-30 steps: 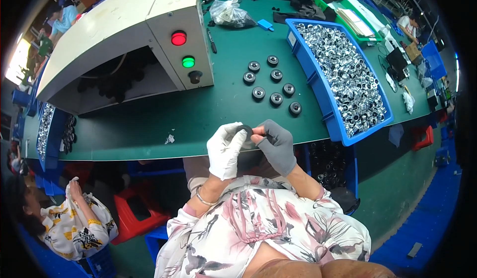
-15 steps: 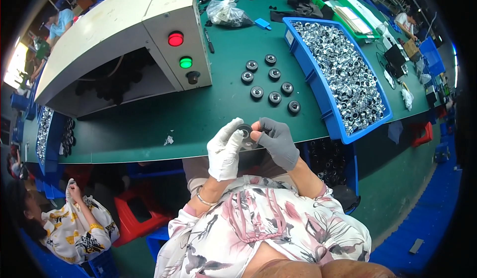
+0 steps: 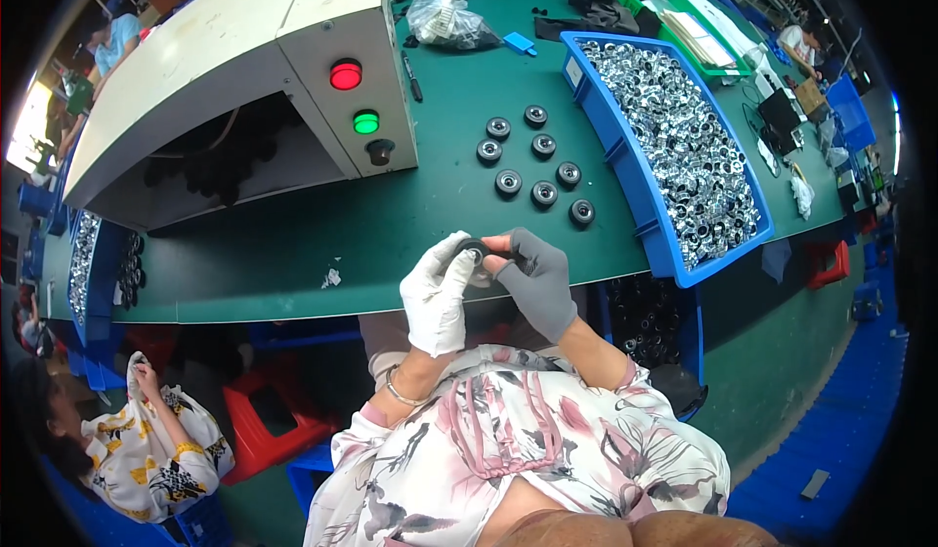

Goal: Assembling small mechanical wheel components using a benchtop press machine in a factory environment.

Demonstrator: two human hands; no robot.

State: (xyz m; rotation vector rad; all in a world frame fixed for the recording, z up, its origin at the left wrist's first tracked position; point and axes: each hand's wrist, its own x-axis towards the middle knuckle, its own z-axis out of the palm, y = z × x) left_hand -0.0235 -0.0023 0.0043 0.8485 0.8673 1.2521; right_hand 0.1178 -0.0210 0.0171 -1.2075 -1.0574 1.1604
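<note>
Above the bench's near edge, my left hand (image 3: 435, 301), in a white glove, pinches a small black wheel-like ring (image 3: 473, 245) with a pale centre. My right hand (image 3: 539, 283), in a grey glove with bare thumb and fingertip, grips the same ring from the right side. My fingers cover part of it, so its underside is hidden. Beyond my hands, several black wheels (image 3: 508, 184) with silvery centres lie in a loose group on the green bench top (image 3: 440, 195). To their right, a blue bin (image 3: 637, 210) is filled with shiny metal rings (image 3: 674, 137).
A cream machine (image 3: 332, 34) with red and green lamps stands at the left. A marker (image 3: 412, 78), a clear plastic bag (image 3: 447, 21) and a green tray (image 3: 674, 20) lie farther back. Black parts fill a blue bin (image 3: 692, 322) below the bench. Another person (image 3: 147, 440) sits at the lower left.
Between my fingers the ring has tilted and moved slightly left. My right hand has shifted with it and its fingers now reach closer over the ring. The wheels on the bench stay put.
</note>
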